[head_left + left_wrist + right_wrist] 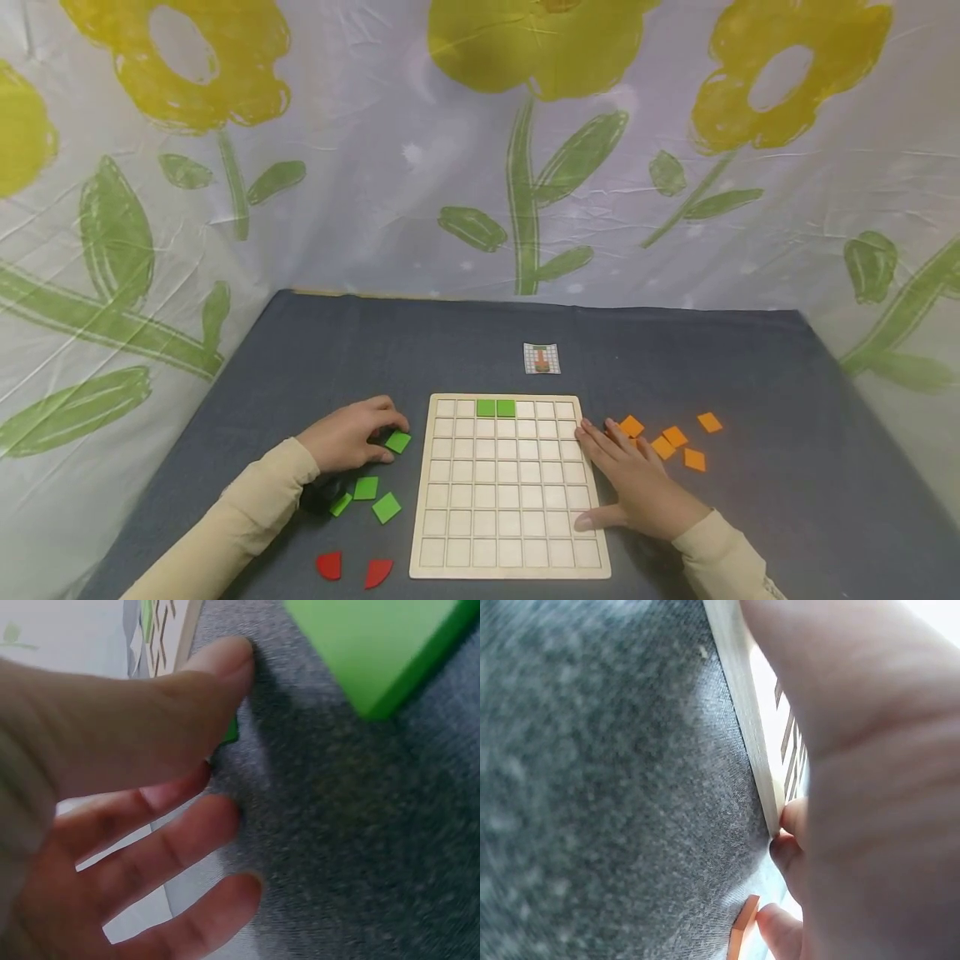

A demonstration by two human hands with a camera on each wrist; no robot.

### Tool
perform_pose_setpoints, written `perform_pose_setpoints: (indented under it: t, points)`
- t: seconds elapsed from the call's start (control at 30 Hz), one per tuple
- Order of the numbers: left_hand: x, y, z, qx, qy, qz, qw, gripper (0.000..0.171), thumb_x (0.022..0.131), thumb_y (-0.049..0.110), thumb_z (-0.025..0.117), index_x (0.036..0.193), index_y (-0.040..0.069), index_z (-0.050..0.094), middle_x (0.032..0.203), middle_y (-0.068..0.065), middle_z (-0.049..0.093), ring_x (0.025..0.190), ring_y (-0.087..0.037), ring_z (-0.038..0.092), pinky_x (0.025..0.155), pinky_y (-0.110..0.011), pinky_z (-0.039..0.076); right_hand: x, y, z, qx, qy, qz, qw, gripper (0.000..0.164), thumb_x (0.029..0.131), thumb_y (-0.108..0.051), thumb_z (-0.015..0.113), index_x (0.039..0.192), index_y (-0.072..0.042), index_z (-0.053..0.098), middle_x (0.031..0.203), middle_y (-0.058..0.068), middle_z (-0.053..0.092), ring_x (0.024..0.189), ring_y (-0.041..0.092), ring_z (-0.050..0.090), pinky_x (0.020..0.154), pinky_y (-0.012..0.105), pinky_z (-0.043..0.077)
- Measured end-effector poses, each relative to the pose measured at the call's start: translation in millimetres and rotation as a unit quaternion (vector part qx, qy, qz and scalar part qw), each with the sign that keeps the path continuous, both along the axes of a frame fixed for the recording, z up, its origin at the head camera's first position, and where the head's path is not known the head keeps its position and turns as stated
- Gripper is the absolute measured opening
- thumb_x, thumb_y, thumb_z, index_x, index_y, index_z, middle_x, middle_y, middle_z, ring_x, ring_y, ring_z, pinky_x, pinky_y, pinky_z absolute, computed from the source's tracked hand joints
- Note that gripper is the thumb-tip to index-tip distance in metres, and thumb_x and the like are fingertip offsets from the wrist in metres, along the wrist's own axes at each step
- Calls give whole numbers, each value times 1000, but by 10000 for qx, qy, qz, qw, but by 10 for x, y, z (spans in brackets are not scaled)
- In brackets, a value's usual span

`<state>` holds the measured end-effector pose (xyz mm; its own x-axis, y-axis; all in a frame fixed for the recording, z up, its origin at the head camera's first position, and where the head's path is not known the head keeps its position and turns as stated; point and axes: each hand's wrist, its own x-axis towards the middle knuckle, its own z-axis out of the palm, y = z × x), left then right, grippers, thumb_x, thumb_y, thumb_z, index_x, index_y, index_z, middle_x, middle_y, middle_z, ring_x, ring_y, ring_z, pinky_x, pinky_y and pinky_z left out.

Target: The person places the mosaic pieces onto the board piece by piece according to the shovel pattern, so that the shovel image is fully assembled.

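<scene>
A wooden grid board (510, 567) lies on the dark grey table, with two green square tiles (495, 407) side by side in its top row. My left hand (384, 432) rests left of the board. Its thumb (217, 675) and forefinger pinch the edge of a green tile (398, 442) that lies on the cloth. My right hand (609, 468) lies flat along the board's right edge with straight fingers, its thumb resting on the board's rim (742, 735). Its fingertips reach an orange tile (632, 426), whose edge (742, 930) shows in the right wrist view.
More green tiles (365, 487) (386, 507) lie by my left wrist, one filling the left wrist view (375, 645). Two red quarter-round pieces (328, 565) sit at the front left. Several orange tiles (675, 437) lie right of the board. A small picture card (542, 358) lies behind it.
</scene>
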<state>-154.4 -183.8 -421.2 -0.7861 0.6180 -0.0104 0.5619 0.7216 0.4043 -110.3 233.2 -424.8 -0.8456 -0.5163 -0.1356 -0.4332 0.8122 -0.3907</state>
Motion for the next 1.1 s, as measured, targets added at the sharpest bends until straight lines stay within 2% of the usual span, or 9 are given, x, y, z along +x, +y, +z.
perform_pose_setpoints:
  t: [0.23,0.43,0.73,0.97,1.1]
  points:
    - [12,7,-45,95,79,89,9999,27,78,18,79,102,18,67,98,5,55,78,-8,52,67,-25,47,-17,3,-7,70,-24,15,10000,110,70,-70,65,153,-12,23,159,9,20,145,41,10,104,72,11]
    - [-4,13,-60,169,151,100,9997,23,83,22,76,103,16,67,98,5,56,76,-7,53,66,-25,47,-16,5,-18,52,-36,1,10000,110,70,-70,65,154,-12,22,159,8,19,145,41,9,105,72,10]
    - [-10,29,-14,118,222,169,9995,23,84,24,75,104,16,68,96,5,58,76,-6,53,66,-25,47,-4,5,-35,-2,-44,0,10000,112,68,-70,65,153,-11,23,159,8,20,145,42,10,105,72,10]
    - [-36,72,19,124,243,340,9990,24,84,25,75,104,15,69,93,6,57,79,-6,55,68,-25,48,-2,13,-37,9,51,-8,10000,111,68,-70,66,153,-11,25,159,8,21,145,41,11,105,72,11]
    - [-49,100,55,176,322,301,9989,23,84,25,75,104,15,69,93,6,57,78,-6,54,67,-24,47,2,14,-32,-5,-1,-9,10000,112,68,-71,65,153,-11,24,159,8,20,145,41,10,105,72,10]
